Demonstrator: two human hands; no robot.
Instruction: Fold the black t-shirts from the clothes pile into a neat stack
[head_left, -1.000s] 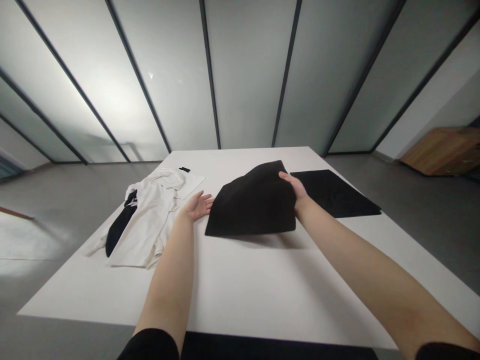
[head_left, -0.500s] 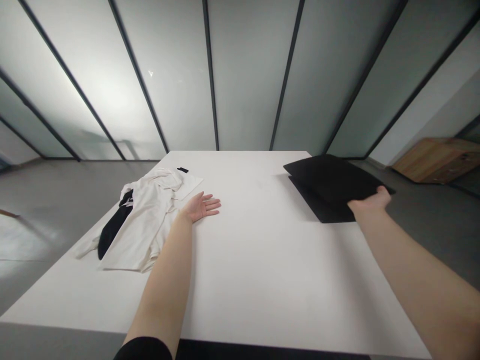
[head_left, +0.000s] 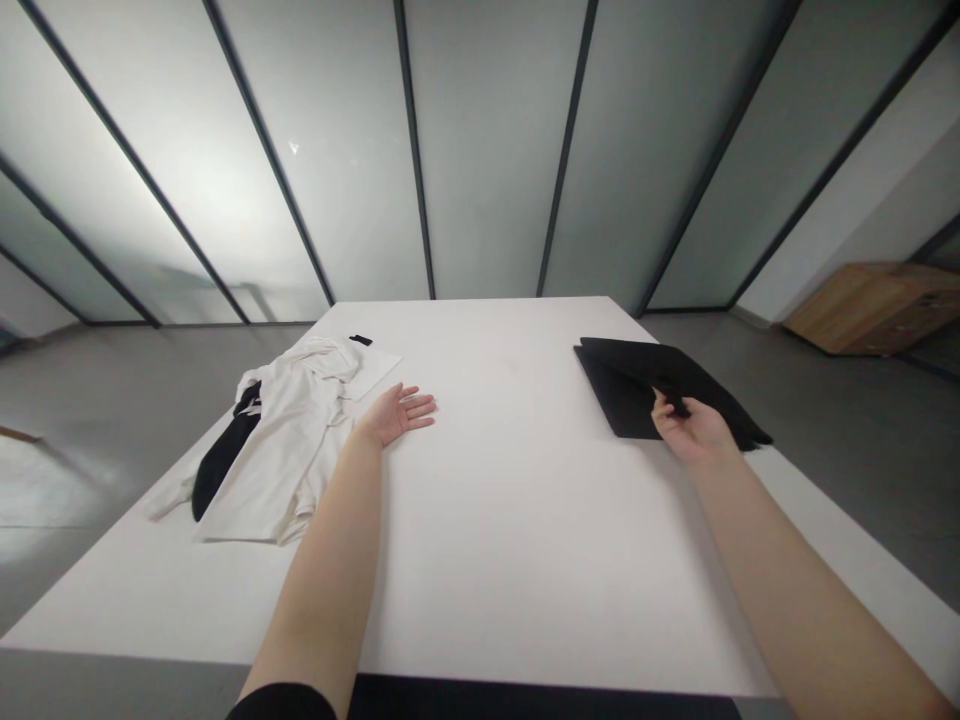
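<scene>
On the left of the white table (head_left: 480, 560) lies a crumpled white garment (head_left: 300, 430), apparently a shirt, with a dark piece (head_left: 225, 460) showing along its left side. My left hand (head_left: 401, 415) rests beside the garment, palm up and fingers spread, holding nothing. Two thin black flat sheets (head_left: 675, 370), one over the other, are at the table's right edge. My right hand (head_left: 694, 425) is at their near edge, its fingers curled on black material; exactly how they grip it is partly hidden.
A small black item (head_left: 361, 340) lies beyond the garment. Frosted glass panels (head_left: 487, 150) with dark frames stand behind the table. A wooden cabinet (head_left: 877, 310) is on the floor at the far right.
My right hand has moved left and slightly down, from the sheets' right corner to their near edge. The upper black sheet has come down closer to the lower one. My left hand stays put.
</scene>
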